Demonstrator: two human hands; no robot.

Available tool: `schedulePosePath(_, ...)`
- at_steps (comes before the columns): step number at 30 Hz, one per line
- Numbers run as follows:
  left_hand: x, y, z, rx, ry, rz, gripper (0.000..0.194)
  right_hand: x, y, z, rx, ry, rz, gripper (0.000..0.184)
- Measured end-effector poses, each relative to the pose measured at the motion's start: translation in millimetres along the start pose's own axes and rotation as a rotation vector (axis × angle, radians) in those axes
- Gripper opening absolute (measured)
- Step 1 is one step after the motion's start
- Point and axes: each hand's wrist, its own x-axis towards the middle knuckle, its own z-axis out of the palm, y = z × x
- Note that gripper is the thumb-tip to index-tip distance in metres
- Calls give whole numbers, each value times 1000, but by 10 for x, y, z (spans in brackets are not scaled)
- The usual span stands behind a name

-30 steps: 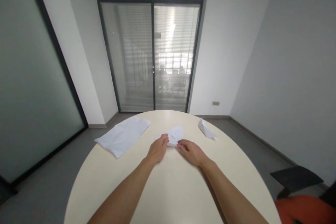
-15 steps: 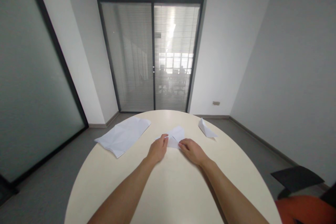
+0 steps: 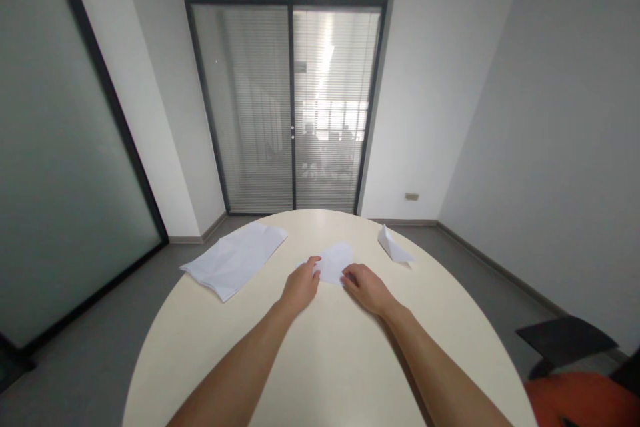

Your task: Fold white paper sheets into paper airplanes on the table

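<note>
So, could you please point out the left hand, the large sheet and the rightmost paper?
Left hand (image 3: 300, 287): head view, its back.
Large sheet (image 3: 239, 259): head view, its middle.
Rightmost paper (image 3: 392, 247): head view, its folded face.

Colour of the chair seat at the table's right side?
Orange-red; the chair seat shows best in the head view, bottom right corner.

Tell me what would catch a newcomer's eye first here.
Probably the two bare hands, left hand and right hand, at a small white paper mid-table. Next, the large creased sheet on the left of the pale round table, and the orange-red chair seat at lower right.
</note>
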Motion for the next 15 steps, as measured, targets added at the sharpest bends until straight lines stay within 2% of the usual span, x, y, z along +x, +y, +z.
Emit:
schedulePosePath(8, 2, -32, 20, -33, 12, 40, 45, -4, 33, 15, 64, 8, 11, 31)
schedulePosePath(12, 4, -52, 33, -59, 33, 81, 49, -5, 67, 35, 95, 10, -20, 40)
schedulePosePath(15, 9, -60, 35, -59, 40, 107, 47, -2, 71, 28, 96, 1, -61, 38)
